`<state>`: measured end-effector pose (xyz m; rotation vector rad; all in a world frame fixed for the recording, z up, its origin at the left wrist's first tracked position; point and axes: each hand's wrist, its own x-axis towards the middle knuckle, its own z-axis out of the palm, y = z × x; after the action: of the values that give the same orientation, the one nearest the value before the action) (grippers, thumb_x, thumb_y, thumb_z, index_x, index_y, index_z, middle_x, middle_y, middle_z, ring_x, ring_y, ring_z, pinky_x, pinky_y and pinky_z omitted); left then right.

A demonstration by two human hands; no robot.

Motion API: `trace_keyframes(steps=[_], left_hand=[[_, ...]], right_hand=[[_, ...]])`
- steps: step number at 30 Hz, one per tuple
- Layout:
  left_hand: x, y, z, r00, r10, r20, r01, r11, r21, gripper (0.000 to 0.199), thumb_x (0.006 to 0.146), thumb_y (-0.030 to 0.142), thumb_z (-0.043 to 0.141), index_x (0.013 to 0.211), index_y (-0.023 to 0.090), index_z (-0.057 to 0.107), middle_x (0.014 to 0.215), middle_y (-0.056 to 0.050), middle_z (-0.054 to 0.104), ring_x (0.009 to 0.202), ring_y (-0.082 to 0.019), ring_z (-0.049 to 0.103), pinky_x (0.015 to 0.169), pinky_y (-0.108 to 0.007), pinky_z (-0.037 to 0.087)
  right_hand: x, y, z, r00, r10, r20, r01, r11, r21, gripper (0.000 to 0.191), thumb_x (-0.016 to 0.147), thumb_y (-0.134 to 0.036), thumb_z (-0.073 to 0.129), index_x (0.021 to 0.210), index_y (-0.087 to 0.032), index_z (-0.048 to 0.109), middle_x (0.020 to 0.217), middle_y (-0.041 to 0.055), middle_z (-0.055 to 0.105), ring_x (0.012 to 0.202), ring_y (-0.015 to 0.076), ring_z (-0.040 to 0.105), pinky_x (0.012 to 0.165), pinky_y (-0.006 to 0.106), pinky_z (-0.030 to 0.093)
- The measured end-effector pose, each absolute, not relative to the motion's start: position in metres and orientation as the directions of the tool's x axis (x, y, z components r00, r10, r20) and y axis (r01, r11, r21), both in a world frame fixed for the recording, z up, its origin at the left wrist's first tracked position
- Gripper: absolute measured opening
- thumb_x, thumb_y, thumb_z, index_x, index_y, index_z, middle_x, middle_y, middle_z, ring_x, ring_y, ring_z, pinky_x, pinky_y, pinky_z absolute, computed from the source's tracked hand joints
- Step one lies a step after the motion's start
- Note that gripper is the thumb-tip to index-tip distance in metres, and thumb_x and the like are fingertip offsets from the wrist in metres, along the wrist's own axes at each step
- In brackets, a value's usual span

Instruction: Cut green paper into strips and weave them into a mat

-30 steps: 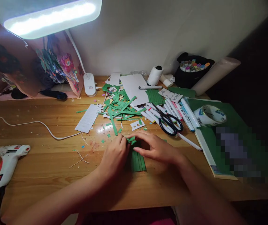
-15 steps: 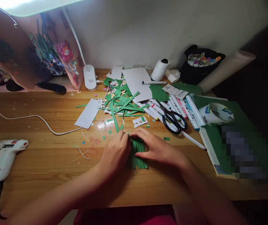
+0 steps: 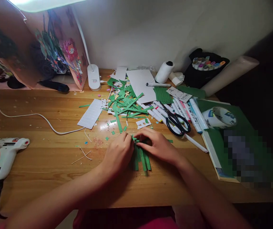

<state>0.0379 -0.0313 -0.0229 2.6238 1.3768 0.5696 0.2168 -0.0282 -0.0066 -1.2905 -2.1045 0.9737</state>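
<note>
The desk (image 3: pixel 62 171) is smooth wood, glossy left of the scissors (image 3: pixel 174 118) — these have smooth, plastic-looking grips. Nearer than the scissors, the strips (image 3: pixel 136 162) are matt paper; left of the scissors, so are the ragged scraps (image 3: pixel 126 106). Behind the scissors, the pouch (image 3: pixel 195 77) looks like matt cloth. Far left of the scissors — smooth plastic — lies the glue gun (image 3: pixel 9 156).

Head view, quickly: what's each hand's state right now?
Left hand: closed, apparently on the narrow green paper strips.
Right hand: curled at their far end; grip unclear.
</note>
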Motion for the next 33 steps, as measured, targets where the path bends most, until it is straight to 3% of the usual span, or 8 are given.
trace_keyframes(steps=[4,8,13,17,20,22,26,33], left_hand=[[0.038,-0.033,-0.022,0.513,0.819,0.256,0.771,-0.571,0.282,0.015,0.09,0.016,0.043,0.078,0.015,0.052,0.08,-0.006,0.059,0.067,-0.016,0.054,0.06,-0.029,0.045],[0.038,-0.034,-0.02,0.506,0.83,0.234,0.779,-0.556,0.29,0.014,0.09,0.016,0.043,0.079,0.015,0.052,0.08,-0.005,0.059,0.068,-0.016,0.055,0.062,-0.028,0.046],[0.04,-0.035,-0.019,0.52,0.815,0.256,0.774,-0.576,0.262,0.014,0.089,0.018,0.045,0.078,0.016,0.053,0.079,-0.006,0.059,0.069,-0.017,0.055,0.063,-0.03,0.047],[0.041,-0.037,-0.019,0.519,0.813,0.266,0.773,-0.579,0.261,0.01,0.087,0.019,0.048,0.081,0.015,0.055,0.082,-0.007,0.06,0.072,-0.018,0.056,0.066,-0.031,0.048],[0.041,-0.036,-0.02,0.519,0.811,0.27,0.77,-0.581,0.262,0.01,0.087,0.016,0.047,0.081,0.015,0.055,0.083,-0.007,0.061,0.073,-0.018,0.057,0.067,-0.031,0.048],[0.041,-0.034,-0.02,0.516,0.819,0.253,0.773,-0.572,0.274,0.012,0.088,0.018,0.047,0.08,0.014,0.055,0.082,-0.007,0.061,0.072,-0.018,0.057,0.066,-0.031,0.048],[0.04,-0.029,-0.02,0.497,0.848,0.181,0.783,-0.529,0.327,0.014,0.09,0.023,0.048,0.08,0.015,0.054,0.081,-0.005,0.06,0.072,-0.018,0.057,0.064,-0.03,0.047],[0.04,-0.027,-0.023,0.476,0.866,0.155,0.792,-0.499,0.352,0.01,0.089,0.02,0.048,0.082,0.015,0.053,0.081,-0.005,0.059,0.073,-0.018,0.056,0.064,-0.03,0.046]], right_hand=[[0.212,-0.03,-0.012,-0.315,0.949,0.001,0.445,0.148,-0.883,0.016,0.08,-0.012,0.061,0.093,-0.02,0.062,0.092,0.0019,0.064,0.077,0.0135,0.063,0.073,0.027,0.053],[0.209,-0.03,-0.013,-0.221,0.968,-0.118,0.233,-0.065,-0.97,0.01,0.08,-0.022,0.062,0.089,-0.02,0.061,0.088,0.0023,0.067,0.081,0.0155,0.067,0.078,0.031,0.055],[0.209,-0.025,-0.011,-0.166,0.966,-0.199,-0.049,-0.21,-0.977,0.021,0.081,-0.037,0.059,0.091,-0.019,0.059,0.097,0.005,0.067,0.079,0.0164,0.069,0.082,0.036,0.056],[0.212,-0.024,-0.008,-0.161,0.964,-0.212,-0.062,-0.224,-0.973,0.025,0.085,-0.04,0.052,0.095,-0.019,0.06,0.106,0.0063,0.064,0.081,0.016,0.069,0.078,0.033,0.056],[0.216,-0.023,-0.003,-0.17,0.963,-0.209,-0.031,-0.217,-0.976,0.034,0.09,-0.045,0.041,0.096,-0.017,0.06,0.105,0.008,0.064,0.081,0.0167,0.069,0.08,0.035,0.054],[0.219,-0.024,-0.001,-0.176,0.962,-0.207,0.051,-0.201,-0.978,0.032,0.088,-0.044,0.045,0.095,-0.016,0.059,0.102,0.0084,0.065,0.084,0.0178,0.068,0.081,0.036,0.054],[0.223,-0.027,-0.005,-0.203,0.971,-0.123,0.323,-0.052,-0.945,0.025,0.074,-0.024,0.067,0.097,-0.018,0.06,0.101,0.0058,0.065,0.09,0.0184,0.064,0.084,0.035,0.052],[0.219,-0.032,-0.007,-0.278,0.96,-0.017,0.584,0.155,-0.797,0.022,0.074,-0.008,0.061,0.092,-0.019,0.063,0.094,0.0034,0.065,0.085,0.0171,0.062,0.078,0.031,0.05]])
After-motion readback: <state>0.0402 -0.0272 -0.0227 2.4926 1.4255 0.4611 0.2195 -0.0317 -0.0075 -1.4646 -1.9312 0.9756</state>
